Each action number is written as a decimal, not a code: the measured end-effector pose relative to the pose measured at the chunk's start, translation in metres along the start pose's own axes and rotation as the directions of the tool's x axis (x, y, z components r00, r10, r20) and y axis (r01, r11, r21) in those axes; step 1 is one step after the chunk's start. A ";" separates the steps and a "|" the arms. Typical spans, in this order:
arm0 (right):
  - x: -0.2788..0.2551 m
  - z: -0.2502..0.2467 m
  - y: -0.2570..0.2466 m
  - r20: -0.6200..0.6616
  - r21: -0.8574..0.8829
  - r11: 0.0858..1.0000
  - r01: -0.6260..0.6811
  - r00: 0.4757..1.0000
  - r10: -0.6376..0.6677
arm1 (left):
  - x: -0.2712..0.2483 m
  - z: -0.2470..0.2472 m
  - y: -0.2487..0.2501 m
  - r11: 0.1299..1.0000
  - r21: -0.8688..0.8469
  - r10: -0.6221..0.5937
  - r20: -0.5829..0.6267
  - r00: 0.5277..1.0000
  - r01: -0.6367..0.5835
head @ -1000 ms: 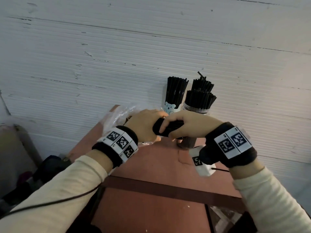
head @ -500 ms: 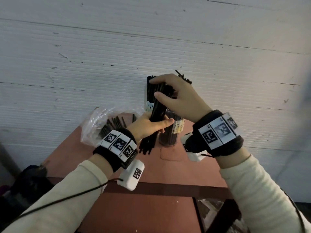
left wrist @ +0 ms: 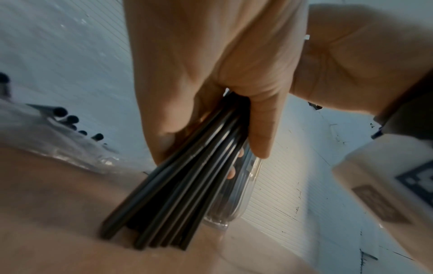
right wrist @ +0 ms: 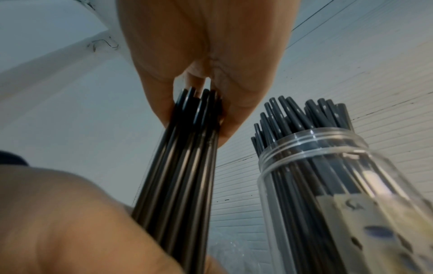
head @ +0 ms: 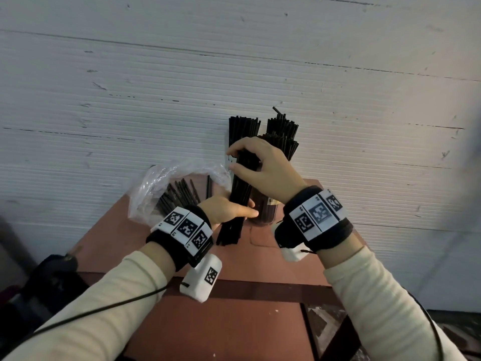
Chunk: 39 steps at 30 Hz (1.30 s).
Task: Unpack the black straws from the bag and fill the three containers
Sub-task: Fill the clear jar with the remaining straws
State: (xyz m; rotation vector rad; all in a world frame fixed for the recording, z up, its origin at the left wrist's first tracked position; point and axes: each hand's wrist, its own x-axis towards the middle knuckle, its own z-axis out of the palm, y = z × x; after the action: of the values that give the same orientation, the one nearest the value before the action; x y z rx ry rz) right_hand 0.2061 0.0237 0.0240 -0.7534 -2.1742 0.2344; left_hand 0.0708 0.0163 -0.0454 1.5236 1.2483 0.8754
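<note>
Gripping one black straw bundle (head: pixel 240 194), both hands (head: pixel 263 168), filled clear jar (right wrist: pixel 332 185) just beside, bag (head: pixel 166 188) left.

Bundle of straws (head: pixel 238 194): went from lying level between both fists to standing nearly upright, its lower ends on the table (head: pixel 260 321).
Right hand (head: pixel 263 169): rose from the bundle's side to pinch its top.
Left hand (head: pixel 226 211): slid down to grip the lower part.
Bag (head: pixel 166 188): came into view uncovered.
</note>
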 end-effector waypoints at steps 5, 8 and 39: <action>0.001 0.002 0.000 -0.016 0.020 0.999 -0.029 0.999 0.029 | -0.002 0.001 -0.002 0.998 -0.013 -0.056 0.040 0.998 0.056; 0.001 0.003 -0.001 -0.032 0.040 0.998 -0.038 0.999 0.039 | -0.001 0.000 -0.003 0.998 0.013 -0.054 0.040 0.998 0.054; 0.032 -0.098 0.013 -0.224 0.361 0.918 -0.167 0.939 0.260 | 0.028 0.018 0.039 0.919 0.087 0.390 -0.340 0.856 -0.384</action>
State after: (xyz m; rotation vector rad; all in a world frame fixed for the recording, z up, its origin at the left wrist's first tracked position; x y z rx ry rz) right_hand 0.2690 0.0448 0.1041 -0.7767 -1.7338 0.5707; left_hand 0.1056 0.0379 -0.0148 1.7145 1.2110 1.4596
